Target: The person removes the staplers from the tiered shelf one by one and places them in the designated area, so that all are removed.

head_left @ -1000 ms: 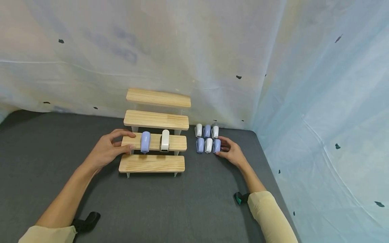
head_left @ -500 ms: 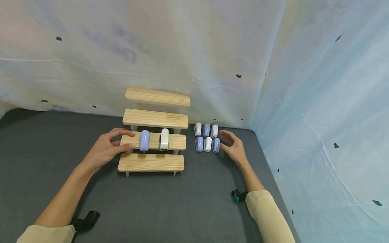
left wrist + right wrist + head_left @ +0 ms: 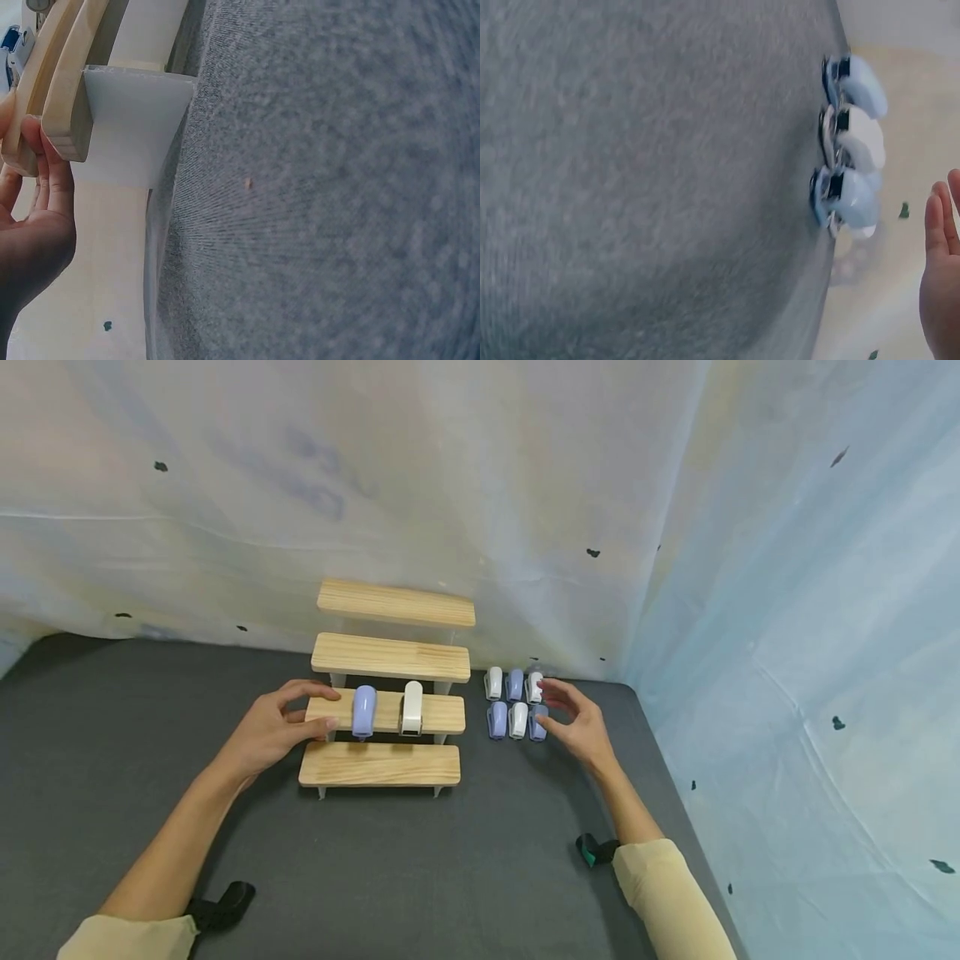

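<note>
My left hand (image 3: 265, 728) pinches the left end of a lower board on a tiered wooden stand (image 3: 378, 766); the left wrist view shows thumb and fingers about that board (image 3: 66, 112). On the same tier sit a lavender mini stapler (image 3: 363, 711) and a white mini stapler (image 3: 412, 708). Right of the stand, several small lavender and white staplers lie in two rows. My right hand (image 3: 581, 724) hovers at their right side, thumb and fingers apart, nearest the front right lavender stapler (image 3: 537, 724). In the right wrist view that hand (image 3: 943, 277) is apart from the staplers (image 3: 855, 199).
A dark grey table (image 3: 420, 868) lies under everything. A pale fabric wall (image 3: 420, 485) rises close behind the stand, and another fabric wall (image 3: 810, 693) stands to the right. The stand's upper boards (image 3: 390, 656) step up toward the back.
My right hand has drawn back from the front right stapler that it was touching and now hovers with fingers apart. The left hand keeps its hold on the stand. The head view shifts slightly.
</note>
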Action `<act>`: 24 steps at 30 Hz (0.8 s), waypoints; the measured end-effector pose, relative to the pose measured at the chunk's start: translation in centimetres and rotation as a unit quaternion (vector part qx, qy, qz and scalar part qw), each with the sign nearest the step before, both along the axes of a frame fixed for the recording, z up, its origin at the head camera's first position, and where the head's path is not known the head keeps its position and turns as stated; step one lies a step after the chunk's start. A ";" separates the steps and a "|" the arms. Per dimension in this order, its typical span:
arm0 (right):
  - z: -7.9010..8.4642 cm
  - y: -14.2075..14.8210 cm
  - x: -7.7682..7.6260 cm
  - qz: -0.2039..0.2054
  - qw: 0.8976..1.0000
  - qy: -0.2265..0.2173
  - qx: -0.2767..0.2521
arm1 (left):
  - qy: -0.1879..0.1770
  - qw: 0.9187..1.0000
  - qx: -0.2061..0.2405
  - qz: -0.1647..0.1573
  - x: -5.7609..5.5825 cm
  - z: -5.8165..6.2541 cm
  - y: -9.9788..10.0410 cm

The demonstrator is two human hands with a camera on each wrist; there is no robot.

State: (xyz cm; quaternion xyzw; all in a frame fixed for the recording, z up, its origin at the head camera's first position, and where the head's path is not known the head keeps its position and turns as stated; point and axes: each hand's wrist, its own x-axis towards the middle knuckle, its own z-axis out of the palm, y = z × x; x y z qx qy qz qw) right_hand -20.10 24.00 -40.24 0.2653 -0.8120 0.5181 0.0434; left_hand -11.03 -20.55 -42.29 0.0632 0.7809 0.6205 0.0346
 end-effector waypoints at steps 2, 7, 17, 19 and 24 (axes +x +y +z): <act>0.2 -0.4 0.3 0.006 1.000 0.010 0.009 | 0.000 1.000 -0.003 0.002 0.0 -0.1 0.0; 1.0 -1.7 0.7 0.024 0.999 0.028 0.012 | -0.002 1.000 -0.008 0.004 0.0 0.0 0.1; 2.2 -4.0 1.6 0.060 0.998 0.026 -0.001 | -0.010 1.000 -0.011 0.006 0.0 0.1 0.0; 2.3 -4.5 1.7 0.064 0.998 0.030 -0.002 | -0.010 1.000 -0.010 0.005 0.0 0.1 0.0; 2.5 -5.8 2.0 0.086 0.995 0.039 -0.019 | -0.009 1.000 -0.009 0.005 0.0 0.1 0.1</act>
